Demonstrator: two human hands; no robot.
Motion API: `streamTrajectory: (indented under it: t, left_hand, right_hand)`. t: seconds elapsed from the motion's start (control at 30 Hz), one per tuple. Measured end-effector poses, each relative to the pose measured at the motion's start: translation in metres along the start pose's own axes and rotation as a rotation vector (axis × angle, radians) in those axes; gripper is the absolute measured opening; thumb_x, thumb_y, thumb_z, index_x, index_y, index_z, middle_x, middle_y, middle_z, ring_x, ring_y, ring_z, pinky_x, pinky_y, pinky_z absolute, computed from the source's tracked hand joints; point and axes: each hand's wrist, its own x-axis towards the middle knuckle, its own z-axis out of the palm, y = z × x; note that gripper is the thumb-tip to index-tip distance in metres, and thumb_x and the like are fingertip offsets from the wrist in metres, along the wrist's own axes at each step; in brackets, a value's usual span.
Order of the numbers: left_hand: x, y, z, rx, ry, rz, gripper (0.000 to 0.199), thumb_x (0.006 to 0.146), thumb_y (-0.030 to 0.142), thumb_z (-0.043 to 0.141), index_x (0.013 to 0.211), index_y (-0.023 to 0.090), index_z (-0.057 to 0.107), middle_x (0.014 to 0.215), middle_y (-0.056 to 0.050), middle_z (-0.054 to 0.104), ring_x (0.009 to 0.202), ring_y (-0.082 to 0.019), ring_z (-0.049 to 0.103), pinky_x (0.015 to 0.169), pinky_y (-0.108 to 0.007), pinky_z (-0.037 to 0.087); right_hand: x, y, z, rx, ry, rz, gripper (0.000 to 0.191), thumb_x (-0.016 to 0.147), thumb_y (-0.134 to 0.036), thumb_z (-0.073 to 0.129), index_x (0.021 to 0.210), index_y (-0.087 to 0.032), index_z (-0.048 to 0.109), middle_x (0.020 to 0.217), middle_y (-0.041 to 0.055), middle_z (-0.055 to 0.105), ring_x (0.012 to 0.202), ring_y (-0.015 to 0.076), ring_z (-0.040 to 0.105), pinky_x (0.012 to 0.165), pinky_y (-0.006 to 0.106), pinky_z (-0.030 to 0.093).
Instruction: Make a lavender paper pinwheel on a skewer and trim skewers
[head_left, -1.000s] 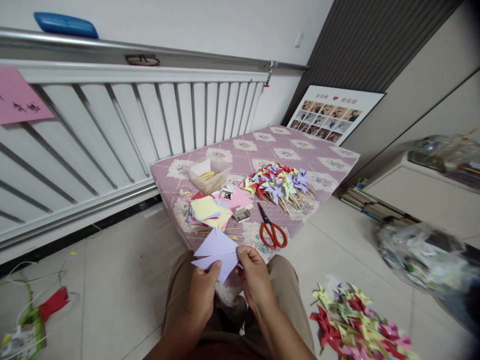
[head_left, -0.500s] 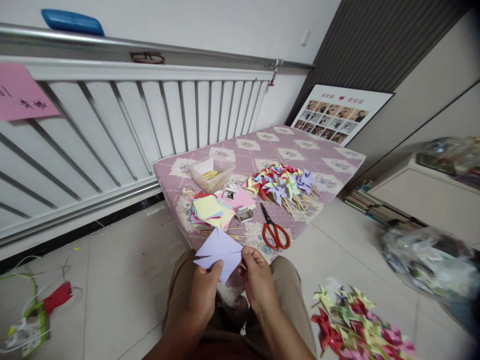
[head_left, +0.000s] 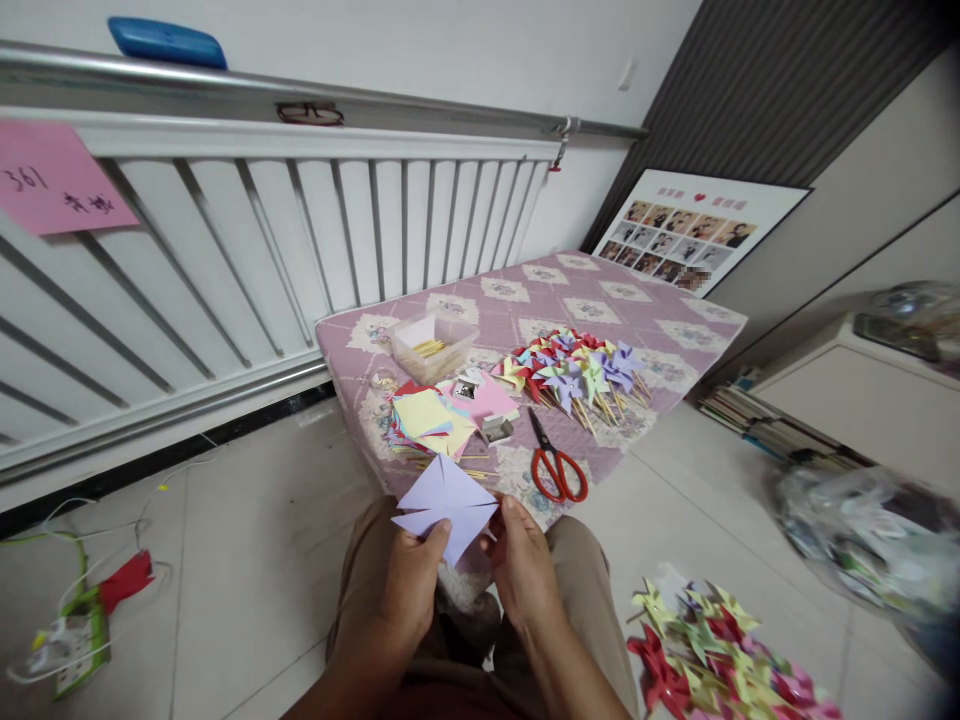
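While the lilac paper square (head_left: 444,503) is pinched at lower centre of the frame by the left hand (head_left: 411,590) and right hand (head_left: 523,570), its cut flaps could tear if pulled unevenly. Both hands are held close together over the lap, thumbs clamped on the paper's lower edge, just below the bench (head_left: 660,330).

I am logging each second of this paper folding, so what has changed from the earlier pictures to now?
Little has changed. The left hand and right hand still pinch the cut lilac paper square over the lap, and their grip looks unchanged. Only the camera view has shifted a little. The red-handled scissors and the pile of coloured paper pinwheels lie where they were on the purple quilted table.
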Motion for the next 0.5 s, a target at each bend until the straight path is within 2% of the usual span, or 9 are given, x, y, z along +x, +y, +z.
streamTrajectory:
  t: [0.13, 0.3, 0.4, 0.5]
  left_hand:
    - [0.0011, -0.0023, -0.0034, 0.022, 0.007, -0.004, 0.043, 0.071, 0.041, 0.071, 0.105, 0.015, 0.07, 0.106, -0.014, 0.076, 0.09, -0.028, 0.07, 0.076, -0.034, 0.052]
    - [0.0023, -0.0067, -0.0057, 0.052, 0.003, 0.004, 0.039, 0.07, 0.042, 0.072, 0.1, 0.015, 0.071, 0.102, -0.013, 0.077, 0.09, -0.028, 0.07, 0.078, -0.034, 0.053]
    - [0.003, -0.0093, -0.0052, 0.033, 0.005, 0.027, 0.037, 0.071, 0.038, 0.071, 0.102, 0.016, 0.071, 0.105, -0.012, 0.076, 0.093, -0.026, 0.07, 0.084, -0.034, 0.052]
    - [0.0041, -0.0102, -0.0047, 0.036, 0.029, 0.031, 0.037, 0.07, 0.037, 0.072, 0.101, 0.017, 0.071, 0.105, -0.013, 0.076, 0.092, -0.027, 0.071, 0.083, -0.034, 0.053]
  right_hand:
    - [-0.0014, -0.0015, 0.0006, 0.003, 0.015, -0.005, 0.033, 0.07, -0.055, 0.078, 0.077, -0.024, 0.068, 0.071, -0.0022, 0.067, 0.061, 0.0152, 0.054, 0.05, 0.025, 0.038]
    - [-0.0021, -0.003, 0.0026, -0.004, 0.038, 0.026, 0.035, 0.063, -0.048, 0.085, 0.065, -0.022, 0.061, 0.061, -0.0054, 0.059, 0.055, 0.0118, 0.047, 0.049, 0.022, 0.036]
    - [-0.0016, -0.0021, 0.0018, -0.03, 0.033, 0.021, 0.035, 0.064, -0.047, 0.085, 0.064, -0.021, 0.061, 0.058, -0.006, 0.056, 0.053, 0.0106, 0.044, 0.049, 0.022, 0.035]
    - [-0.0005, -0.0014, -0.001, -0.05, 0.042, 0.008, 0.035, 0.063, -0.047, 0.086, 0.064, -0.022, 0.062, 0.058, -0.0063, 0.056, 0.053, 0.0106, 0.044, 0.048, 0.022, 0.035]
